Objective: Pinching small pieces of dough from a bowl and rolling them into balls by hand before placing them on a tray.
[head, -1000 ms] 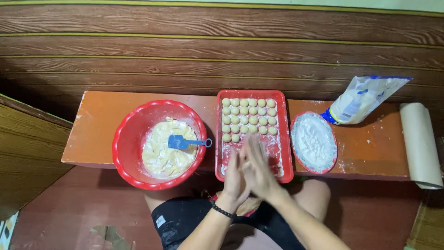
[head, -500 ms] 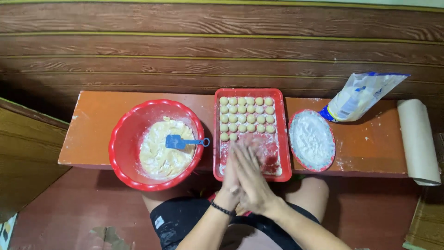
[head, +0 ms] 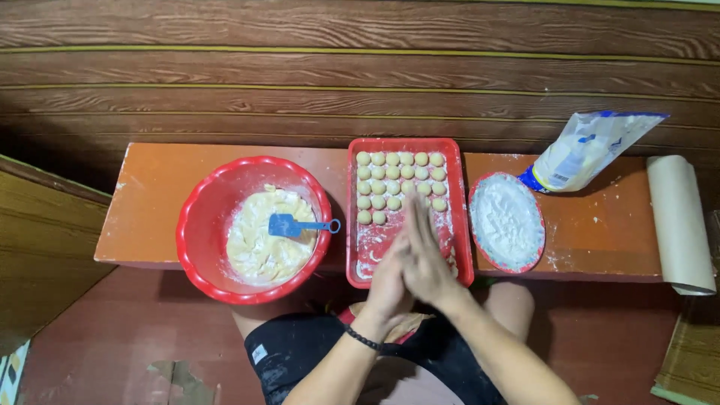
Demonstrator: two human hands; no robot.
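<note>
Over the red rectangular plastic tray (head: pixel 461 217) of small pale dough balls (head: pixel 399 180), left hand (head: pixel 388 279) and right hand (head: pixel 426 259) press flat, palm to palm. Contents hidden; likely rolling a ball. Next: set it in the unfinished row.

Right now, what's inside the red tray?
The red tray holds rows of small pale dough balls at its far end and a dusting of white flour nearer the person. The pressed-together left hand and right hand cover part of the near end, hiding whatever lies there.
</note>
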